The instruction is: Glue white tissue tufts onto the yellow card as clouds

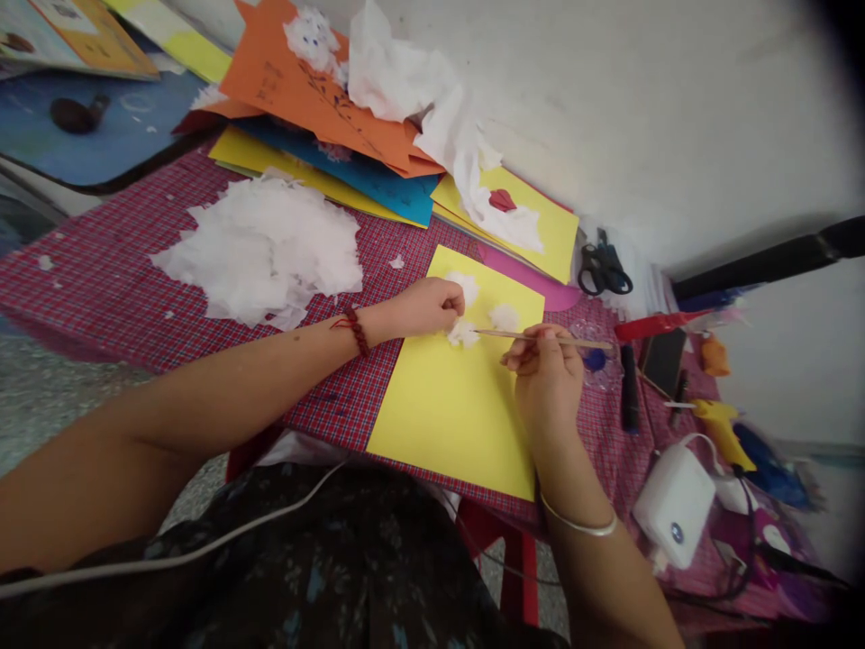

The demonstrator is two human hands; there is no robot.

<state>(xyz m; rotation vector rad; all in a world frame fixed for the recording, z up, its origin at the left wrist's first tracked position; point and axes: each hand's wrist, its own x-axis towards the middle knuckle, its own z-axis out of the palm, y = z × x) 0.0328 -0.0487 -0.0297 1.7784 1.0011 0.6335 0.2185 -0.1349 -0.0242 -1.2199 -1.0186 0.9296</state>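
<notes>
A yellow paper sheet [459, 397] lies on the red checked tablecloth [108, 288] in front of me. Small white tissue tufts [505, 316] sit near its top edge. My left hand [425, 306] is closed in a pinch and presses a tuft of white tissue [462, 334] onto the sheet. My right hand [547, 374] is closed round a thin wooden stick [541, 337], held level, with its tip touching that same tuft.
A heap of torn white tissue [263, 248] lies to the left. Orange, blue and yellow sheets [324, 99] are stacked at the back. Scissors [604, 268], a glue gun [723, 431], a white adapter [676, 505] and pens crowd the right side by the wall.
</notes>
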